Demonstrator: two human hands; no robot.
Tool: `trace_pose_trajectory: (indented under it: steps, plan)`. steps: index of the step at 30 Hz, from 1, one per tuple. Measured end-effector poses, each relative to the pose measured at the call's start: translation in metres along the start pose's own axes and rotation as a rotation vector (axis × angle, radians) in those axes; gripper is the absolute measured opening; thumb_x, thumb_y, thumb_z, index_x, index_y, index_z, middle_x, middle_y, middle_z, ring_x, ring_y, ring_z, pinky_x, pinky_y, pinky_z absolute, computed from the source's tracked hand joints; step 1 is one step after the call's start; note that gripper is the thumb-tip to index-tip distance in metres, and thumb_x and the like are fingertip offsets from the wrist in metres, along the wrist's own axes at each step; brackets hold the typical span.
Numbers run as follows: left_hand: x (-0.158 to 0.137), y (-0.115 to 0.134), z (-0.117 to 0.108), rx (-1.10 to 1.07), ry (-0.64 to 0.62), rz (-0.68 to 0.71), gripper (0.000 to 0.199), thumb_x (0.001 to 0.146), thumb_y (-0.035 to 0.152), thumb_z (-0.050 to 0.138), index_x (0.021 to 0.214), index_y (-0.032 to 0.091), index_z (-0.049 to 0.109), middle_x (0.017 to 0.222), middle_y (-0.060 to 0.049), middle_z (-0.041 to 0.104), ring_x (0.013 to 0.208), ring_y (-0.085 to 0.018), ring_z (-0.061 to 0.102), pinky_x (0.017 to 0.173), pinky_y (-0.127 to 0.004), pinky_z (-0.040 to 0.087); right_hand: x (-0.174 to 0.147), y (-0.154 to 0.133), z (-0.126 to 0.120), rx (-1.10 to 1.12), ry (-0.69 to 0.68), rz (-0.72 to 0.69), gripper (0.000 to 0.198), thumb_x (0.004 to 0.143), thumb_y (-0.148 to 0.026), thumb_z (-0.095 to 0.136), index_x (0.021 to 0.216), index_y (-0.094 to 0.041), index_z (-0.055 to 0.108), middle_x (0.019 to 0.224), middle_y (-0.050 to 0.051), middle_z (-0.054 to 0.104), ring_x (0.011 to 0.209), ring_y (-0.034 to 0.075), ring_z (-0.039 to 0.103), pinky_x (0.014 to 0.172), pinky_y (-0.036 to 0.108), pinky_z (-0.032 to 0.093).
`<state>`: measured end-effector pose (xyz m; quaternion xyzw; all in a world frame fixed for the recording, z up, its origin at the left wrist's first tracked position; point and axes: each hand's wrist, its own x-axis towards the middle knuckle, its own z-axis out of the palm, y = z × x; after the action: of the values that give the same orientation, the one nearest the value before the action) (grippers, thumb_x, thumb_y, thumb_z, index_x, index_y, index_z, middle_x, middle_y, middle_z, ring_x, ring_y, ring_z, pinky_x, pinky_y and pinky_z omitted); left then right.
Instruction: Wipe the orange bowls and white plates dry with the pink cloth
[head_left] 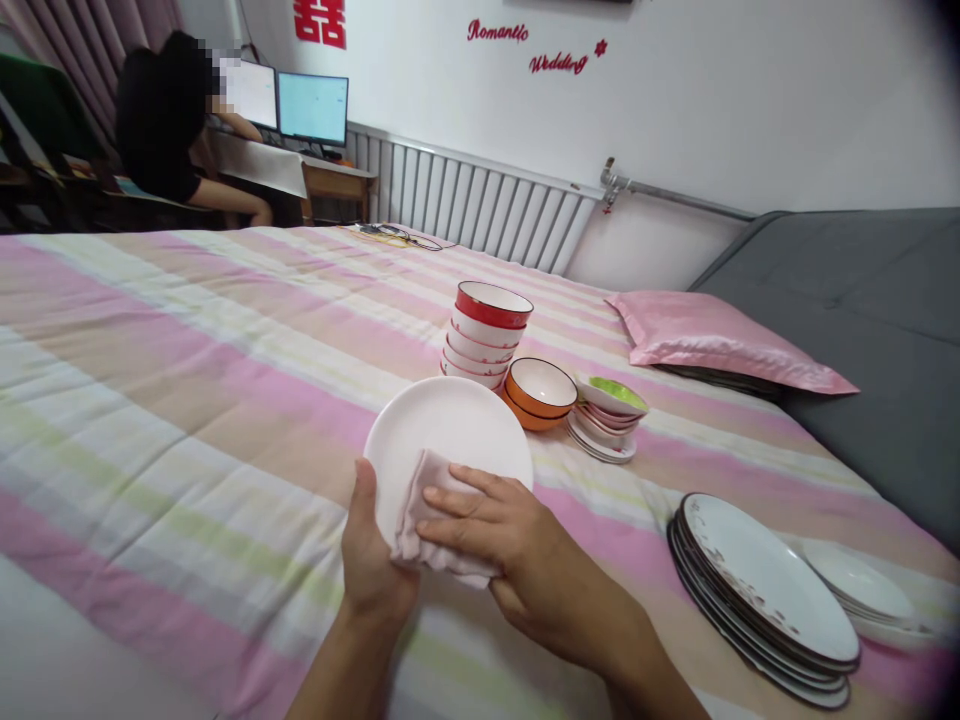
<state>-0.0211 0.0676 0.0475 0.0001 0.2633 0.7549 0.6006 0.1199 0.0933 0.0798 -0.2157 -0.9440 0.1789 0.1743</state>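
A plain white plate (457, 420) is held tilted up above the bed, its face toward me. My left hand (375, 560) grips it at the lower left, the thumb along the rim and the other fingers hidden beneath. A folded pale pink cloth (431, 485) lies against the plate's lower part. My right hand (487, 530) presses that cloth onto the plate with its fingers stretched over it. Just behind the plate stands a stack of white bowls (480, 350) topped by a red-banded one. Orange bowls (540, 405) sit to its right.
Small dishes (611, 410), one green inside, are stacked right of the orange bowls. Large oval plates (772, 580) and white dishes (862, 580) lie at the right. A pink pillow (720, 335) rests by the grey headboard (862, 290). A person (161, 120) sits at a desk with monitors.
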Motion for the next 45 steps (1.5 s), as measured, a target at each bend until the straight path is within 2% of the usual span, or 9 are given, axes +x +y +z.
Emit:
trace_pose_trajectory:
  steps: [3, 7, 14, 20, 24, 28, 34, 39, 45]
  plan:
    - [0.001, 0.002, 0.001, 0.019, -0.018, 0.03, 0.056, 0.086, 0.055, 0.049, 0.109, 0.007, 0.068, 0.097, -0.016, 0.074, 0.107, -0.032, 0.065, 0.094, -0.042, 0.052, -0.006, -0.003, -0.007, 0.06, -0.013, 0.014, 0.057, 0.076, 0.002, 0.046, 0.12, -0.029, 0.064, 0.134, -0.004, 0.058, 0.133, 0.017, 0.044, 0.112, 0.04, 0.035]
    - [0.002, 0.002, 0.001, 0.05, -0.019, 0.228, 0.053, 0.083, 0.053, 0.056, 0.115, 0.013, 0.066, 0.104, -0.012, 0.074, 0.108, -0.03, 0.064, 0.097, -0.041, 0.05, -0.015, -0.003, -0.017, 0.145, -0.048, 0.025, 0.061, 0.069, 0.006, 0.043, 0.113, -0.027, 0.068, 0.124, -0.001, 0.066, 0.12, 0.012, 0.057, 0.113, 0.034, 0.032]
    - [0.004, 0.005, -0.001, 0.108, 0.002, 0.339, 0.05, 0.083, 0.055, 0.055, 0.115, 0.018, 0.067, 0.105, -0.009, 0.074, 0.109, -0.03, 0.064, 0.099, -0.043, 0.049, -0.04, 0.009, -0.039, 0.123, 0.005, 0.099, 0.053, 0.066, 0.005, 0.044, 0.096, -0.027, 0.073, 0.106, 0.0, 0.073, 0.104, 0.017, 0.065, 0.1, 0.037, 0.046]
    - [0.005, 0.006, -0.001, 0.112, 0.0, 0.345, 0.05, 0.083, 0.056, 0.055, 0.114, 0.019, 0.067, 0.105, -0.008, 0.074, 0.11, -0.03, 0.063, 0.1, -0.042, 0.048, -0.047, 0.024, -0.056, -0.049, 0.332, 0.196, 0.053, 0.065, 0.002, 0.044, 0.104, -0.026, 0.07, 0.112, 0.001, 0.07, 0.112, 0.02, 0.06, 0.1, 0.039, 0.046]
    - [0.004, 0.005, -0.004, 0.118, 0.017, 0.304, 0.051, 0.081, 0.055, 0.058, 0.114, 0.018, 0.068, 0.105, -0.008, 0.074, 0.112, -0.032, 0.062, 0.101, -0.043, 0.047, -0.029, 0.031, -0.046, -0.101, 0.695, 0.212, 0.056, 0.074, -0.001, 0.042, 0.121, -0.024, 0.063, 0.131, 0.005, 0.059, 0.127, 0.021, 0.049, 0.109, 0.043, 0.035]
    - [0.001, 0.006, -0.006, 0.116, 0.0, 0.157, 0.05, 0.08, 0.052, 0.06, 0.114, 0.016, 0.067, 0.107, -0.011, 0.073, 0.116, -0.034, 0.059, 0.101, -0.046, 0.047, -0.011, 0.043, -0.027, -0.004, 0.835, 0.262, 0.055, 0.081, -0.005, 0.042, 0.13, -0.025, 0.056, 0.142, 0.004, 0.049, 0.135, 0.02, 0.04, 0.113, 0.043, 0.03]
    - [-0.001, 0.006, -0.008, 0.088, -0.097, -0.015, 0.045, 0.083, 0.046, 0.059, 0.114, 0.015, 0.067, 0.109, -0.012, 0.072, 0.121, -0.036, 0.055, 0.103, -0.047, 0.045, -0.003, 0.053, -0.015, 0.171, 0.599, 0.28, 0.062, 0.081, -0.002, 0.037, 0.135, -0.029, 0.051, 0.15, 0.002, 0.038, 0.139, 0.018, 0.034, 0.113, 0.039, 0.031]
    - [0.001, 0.006, -0.005, 0.056, -0.009, 0.099, 0.042, 0.082, 0.046, 0.06, 0.109, 0.014, 0.07, 0.103, -0.011, 0.074, 0.119, -0.034, 0.057, 0.103, -0.046, 0.046, -0.003, 0.048, -0.016, 0.17, 0.431, 0.332, 0.068, 0.078, 0.0, 0.035, 0.135, -0.032, 0.051, 0.153, 0.0, 0.031, 0.141, 0.02, 0.029, 0.113, 0.041, 0.03]
    - [0.004, 0.006, -0.002, 0.06, 0.008, 0.323, 0.05, 0.082, 0.057, 0.055, 0.111, 0.019, 0.069, 0.104, -0.008, 0.074, 0.116, -0.031, 0.059, 0.102, -0.043, 0.046, 0.001, 0.041, -0.012, 0.247, 0.375, 0.35, 0.063, 0.077, -0.002, 0.037, 0.131, -0.03, 0.053, 0.134, 0.003, 0.052, 0.125, 0.02, 0.047, 0.107, 0.042, 0.037]
